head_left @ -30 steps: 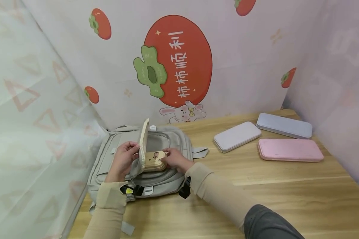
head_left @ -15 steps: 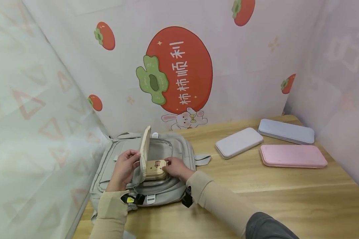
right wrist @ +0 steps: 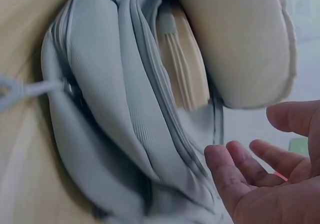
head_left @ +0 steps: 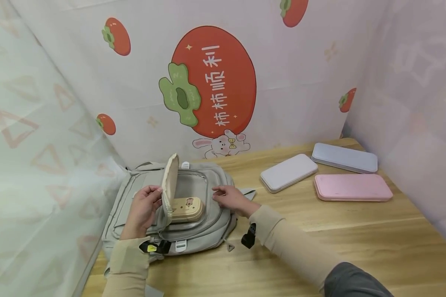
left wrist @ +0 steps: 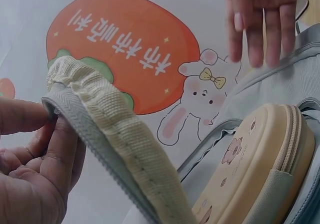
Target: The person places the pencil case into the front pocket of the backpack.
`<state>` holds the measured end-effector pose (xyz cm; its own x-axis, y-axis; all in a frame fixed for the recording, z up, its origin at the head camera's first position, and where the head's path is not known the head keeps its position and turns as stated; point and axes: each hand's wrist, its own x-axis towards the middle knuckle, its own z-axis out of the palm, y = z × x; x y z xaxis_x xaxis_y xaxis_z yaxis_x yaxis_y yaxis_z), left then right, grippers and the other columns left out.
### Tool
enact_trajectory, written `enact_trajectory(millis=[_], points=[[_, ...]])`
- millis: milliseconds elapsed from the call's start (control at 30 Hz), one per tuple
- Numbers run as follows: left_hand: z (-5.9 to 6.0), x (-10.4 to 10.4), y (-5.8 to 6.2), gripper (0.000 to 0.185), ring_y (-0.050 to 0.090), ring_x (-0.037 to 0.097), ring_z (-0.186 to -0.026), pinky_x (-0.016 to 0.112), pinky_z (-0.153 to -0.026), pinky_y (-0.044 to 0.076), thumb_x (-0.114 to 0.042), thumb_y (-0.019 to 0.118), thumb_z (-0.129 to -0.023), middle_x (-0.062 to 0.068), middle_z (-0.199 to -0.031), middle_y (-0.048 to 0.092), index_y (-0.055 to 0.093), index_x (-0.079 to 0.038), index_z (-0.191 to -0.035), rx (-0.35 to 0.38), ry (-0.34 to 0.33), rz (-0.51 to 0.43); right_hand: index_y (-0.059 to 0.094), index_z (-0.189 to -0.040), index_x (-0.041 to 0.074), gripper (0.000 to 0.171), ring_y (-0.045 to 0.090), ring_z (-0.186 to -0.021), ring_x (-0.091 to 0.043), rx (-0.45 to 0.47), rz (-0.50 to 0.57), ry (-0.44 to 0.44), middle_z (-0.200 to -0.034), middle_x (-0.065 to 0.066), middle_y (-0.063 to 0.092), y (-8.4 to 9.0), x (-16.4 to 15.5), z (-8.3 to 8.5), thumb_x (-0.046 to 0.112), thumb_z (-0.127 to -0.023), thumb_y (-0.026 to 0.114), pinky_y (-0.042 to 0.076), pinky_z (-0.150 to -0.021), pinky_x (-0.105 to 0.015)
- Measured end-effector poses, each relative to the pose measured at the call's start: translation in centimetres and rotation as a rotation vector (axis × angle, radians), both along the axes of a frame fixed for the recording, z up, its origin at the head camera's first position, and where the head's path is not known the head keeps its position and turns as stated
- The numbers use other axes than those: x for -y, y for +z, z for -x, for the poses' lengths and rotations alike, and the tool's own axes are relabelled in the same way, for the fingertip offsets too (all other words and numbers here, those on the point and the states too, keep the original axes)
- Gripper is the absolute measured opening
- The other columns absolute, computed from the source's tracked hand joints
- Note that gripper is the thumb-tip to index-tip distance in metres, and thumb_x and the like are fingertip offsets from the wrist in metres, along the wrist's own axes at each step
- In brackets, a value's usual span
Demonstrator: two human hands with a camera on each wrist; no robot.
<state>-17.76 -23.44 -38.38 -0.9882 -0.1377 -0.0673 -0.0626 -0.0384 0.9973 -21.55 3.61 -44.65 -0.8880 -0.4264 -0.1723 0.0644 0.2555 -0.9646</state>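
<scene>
A grey backpack (head_left: 130, 198) lies flat at the table's left. My left hand (head_left: 143, 208) pinches its cream pocket flap (head_left: 169, 177) and holds it upright; the flap's ribbed edge (left wrist: 115, 129) fills the left wrist view. A beige case (head_left: 186, 208) with a cartoon print sits half inside the open pocket, also seen as a beige case (left wrist: 255, 169) from the left wrist. My right hand (head_left: 232, 197) hovers over the backpack's right side, fingers straight and holding nothing. From the right wrist, the right hand (right wrist: 265, 174) is open beside the grey fabric (right wrist: 115, 114).
Three flat cases lie at the back right of the wooden table (head_left: 319, 243): a pale lilac case (head_left: 289, 172), a blue-grey case (head_left: 344, 158) and a pink case (head_left: 353, 187). Printed partition walls close in the left, back and right sides.
My right hand has let go of the beige case and drawn back to the right. The case now lies in the pocket. The left hand still holds the flap up.
</scene>
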Motion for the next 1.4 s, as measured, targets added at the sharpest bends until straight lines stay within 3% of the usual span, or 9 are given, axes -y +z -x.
enact_trajectory(millis=[200, 433, 733, 1167, 1400], points=[[0.1, 0.4, -0.2, 0.014, 0.064, 0.009, -0.084, 0.025, -0.075, 0.054, -0.001, 0.050, -0.108, 0.000, -0.090, 0.061, 0.057, -0.005, -0.096, 0.010, -0.010, -0.025, 0.051, -0.145, -0.008, 0.044, 0.059, -0.123, -0.033, -0.020, -0.013, 0.031, -0.135, -0.023, 0.060, 0.7, -4.3, 0.4, 0.009, -0.105, 0.058, 0.054, -0.097, -0.043], [-0.2, 1.2, -0.5, 0.018, 0.064, 0.009, -0.083, 0.025, -0.075, 0.054, -0.002, 0.049, -0.109, -0.001, -0.090, 0.062, 0.059, -0.007, -0.095, 0.007, -0.027, -0.044, 0.048, -0.146, -0.009, 0.047, 0.056, -0.126, -0.037, -0.040, -0.069, 0.082, -0.139, -0.029, 0.054, 0.9, -8.8, 0.6, 0.012, -0.106, 0.057, 0.049, -0.103, -0.052], [0.3, 0.8, -0.9, 0.013, 0.064, 0.011, -0.087, 0.025, -0.077, 0.055, -0.001, 0.049, -0.108, 0.001, -0.093, 0.061, 0.058, -0.002, -0.099, -0.002, -0.053, -0.064, 0.042, -0.149, -0.010, 0.051, 0.052, -0.129, -0.041, 0.021, -0.073, 0.054, -0.142, -0.032, 0.050, 0.1, -13.3, -0.2, 0.015, -0.107, 0.057, 0.045, -0.105, -0.057], [-0.5, 2.3, -0.7, 0.020, 0.064, 0.009, -0.084, 0.024, -0.075, 0.055, -0.003, 0.049, -0.109, -0.003, -0.089, 0.064, 0.060, -0.009, -0.094, -0.011, -0.024, -0.055, 0.033, -0.152, -0.014, 0.055, 0.044, -0.136, -0.049, 0.028, -0.051, 0.005, -0.148, -0.038, 0.041, 0.3, -18.0, -0.3, 0.013, -0.109, 0.052, 0.043, -0.108, -0.057], [0.0, 1.5, -0.9, 0.017, 0.064, 0.009, -0.085, 0.024, -0.076, 0.055, -0.005, 0.051, -0.109, -0.002, -0.091, 0.063, 0.059, -0.008, -0.095, -0.001, -0.055, -0.073, 0.030, -0.153, -0.015, 0.057, 0.038, -0.140, -0.051, 0.024, -0.100, -0.050, -0.153, -0.038, 0.035, 0.7, -22.4, -1.3, 0.017, -0.110, 0.051, 0.042, -0.109, -0.057]])
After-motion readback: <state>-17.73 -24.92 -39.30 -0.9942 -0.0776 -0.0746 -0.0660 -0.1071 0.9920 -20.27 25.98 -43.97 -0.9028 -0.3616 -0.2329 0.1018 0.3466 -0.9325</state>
